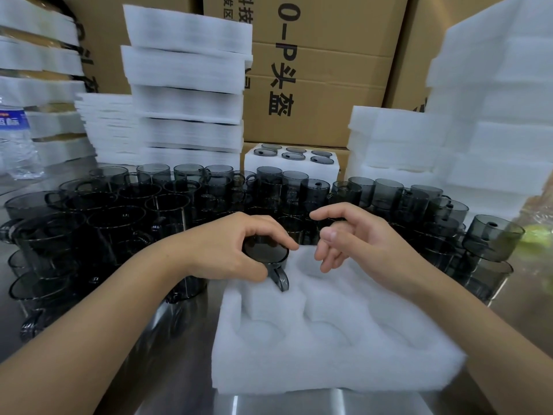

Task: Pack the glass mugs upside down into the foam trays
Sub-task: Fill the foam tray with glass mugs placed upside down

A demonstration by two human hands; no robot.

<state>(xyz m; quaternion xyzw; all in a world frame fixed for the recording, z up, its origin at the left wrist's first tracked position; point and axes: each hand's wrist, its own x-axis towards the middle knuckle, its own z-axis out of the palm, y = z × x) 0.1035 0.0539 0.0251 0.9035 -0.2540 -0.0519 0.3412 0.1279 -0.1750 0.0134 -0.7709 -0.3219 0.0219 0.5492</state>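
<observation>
A white foam tray [335,354] with round pockets lies in front of me on the metal table. My left hand [227,250] grips a smoky grey glass mug [266,253], upside down, at the tray's far left pocket, its handle pointing toward me. My right hand [353,238] hovers over the tray's far edge with fingers loosely curled and nothing in them. Several more grey mugs [167,202] stand crowded behind and to both sides of the tray.
Stacks of foam trays [185,94] rise at the back left and at the right [484,121]. A filled tray [293,163] sits at the back centre before cardboard boxes [317,70]. A plastic water bottle [15,139] stands far left.
</observation>
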